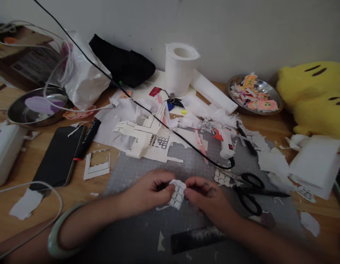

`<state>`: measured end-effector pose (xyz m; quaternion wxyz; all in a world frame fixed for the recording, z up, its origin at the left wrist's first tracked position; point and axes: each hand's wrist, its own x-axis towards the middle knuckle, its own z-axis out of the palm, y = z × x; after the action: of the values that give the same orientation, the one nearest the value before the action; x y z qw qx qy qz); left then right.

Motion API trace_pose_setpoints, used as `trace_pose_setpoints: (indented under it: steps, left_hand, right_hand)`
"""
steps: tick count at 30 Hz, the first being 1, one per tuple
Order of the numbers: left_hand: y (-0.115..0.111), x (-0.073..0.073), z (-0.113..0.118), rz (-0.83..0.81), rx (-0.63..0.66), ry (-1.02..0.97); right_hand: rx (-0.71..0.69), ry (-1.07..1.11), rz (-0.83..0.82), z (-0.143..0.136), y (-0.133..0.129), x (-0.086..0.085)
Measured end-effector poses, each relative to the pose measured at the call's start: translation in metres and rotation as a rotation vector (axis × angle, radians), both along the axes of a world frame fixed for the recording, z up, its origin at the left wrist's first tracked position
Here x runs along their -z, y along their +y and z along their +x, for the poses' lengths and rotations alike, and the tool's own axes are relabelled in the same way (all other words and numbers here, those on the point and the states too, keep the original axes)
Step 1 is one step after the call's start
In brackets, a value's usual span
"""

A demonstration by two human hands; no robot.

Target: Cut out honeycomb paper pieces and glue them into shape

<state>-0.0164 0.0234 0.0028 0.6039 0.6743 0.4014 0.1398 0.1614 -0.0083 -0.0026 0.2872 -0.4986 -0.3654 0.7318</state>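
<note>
A small white paper cutout (177, 197) with black rounded outlines is held between both hands above the grey cutting mat (131, 234). My left hand (156, 189) pinches its left side, thumb on the front. At the right edge, the fingertips of my right hand (204, 192) close on the same cutout. To the right lie black-handled scissors (248, 207) beside another outlined paper piece (222, 178). Beyond the hands is a larger cream paper shape (148, 137) with black lines. A dark ruler-like strip (197, 238) lies near the mat's front.
A glue gun (227, 145) with a black cord rests behind the scissors. Paper scraps surround it. A phone (60, 154) and black marker (89, 137) lie left. Metal bowls (278, 106) (13, 113), a tissue roll (178, 73) and yellow plush toys (310, 88) stand farther back.
</note>
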Motion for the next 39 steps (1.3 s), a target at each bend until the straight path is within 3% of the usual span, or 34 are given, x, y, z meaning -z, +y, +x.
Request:
trace_pose_setpoints:
  steps: [12,22,39]
  left_hand:
    - [-0.002,0.003,-0.001,0.173,0.066,0.072]
    - [0.0,0.002,-0.003,0.005,0.013,-0.003]
    - [0.0,0.004,-0.003,0.026,0.039,-0.035]
  right_hand:
    - [0.017,-0.077,0.061,-0.003,0.002,-0.002]
    - [0.014,0.038,-0.02,0.001,-0.003,0.006]
    - [-0.01,0.092,-0.046,0.005,-0.002,0.01]
